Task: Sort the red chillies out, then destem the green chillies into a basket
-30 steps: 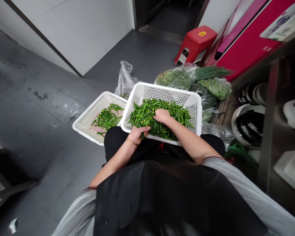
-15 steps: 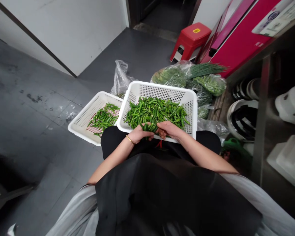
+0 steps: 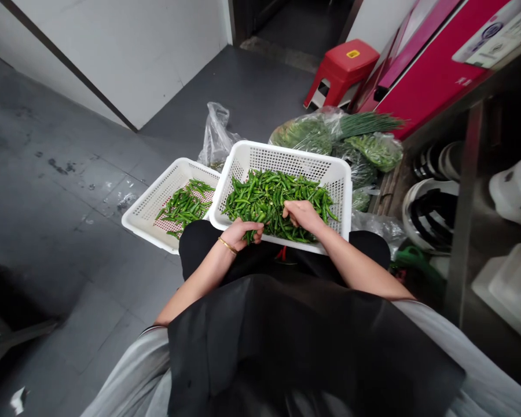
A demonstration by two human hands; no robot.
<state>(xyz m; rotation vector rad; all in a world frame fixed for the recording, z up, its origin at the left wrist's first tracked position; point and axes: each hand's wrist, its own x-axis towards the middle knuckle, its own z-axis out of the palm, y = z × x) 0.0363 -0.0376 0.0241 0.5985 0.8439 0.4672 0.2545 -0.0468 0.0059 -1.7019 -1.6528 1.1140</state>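
The grey floor (image 3: 69,197) spread around the seated person, with a red stool (image 3: 346,62) standing beyond some bagged greens (image 3: 304,136). A white basket (image 3: 293,152) sat at the person's knees, overlapping the edge of a second basket (image 3: 150,205) to its left. Green peppers (image 3: 267,194) were heaped in the first, and a smaller lot of peppers (image 3: 184,207) lay in the other. The left hand (image 3: 238,233) was over the first basket's near rim, its grip closed around a few peppers. The right hand (image 3: 304,215) was over the heap, fingers curled in; whether that grip held a pepper, I could not tell. A gold bracelet (image 3: 228,245) circled the left wrist.
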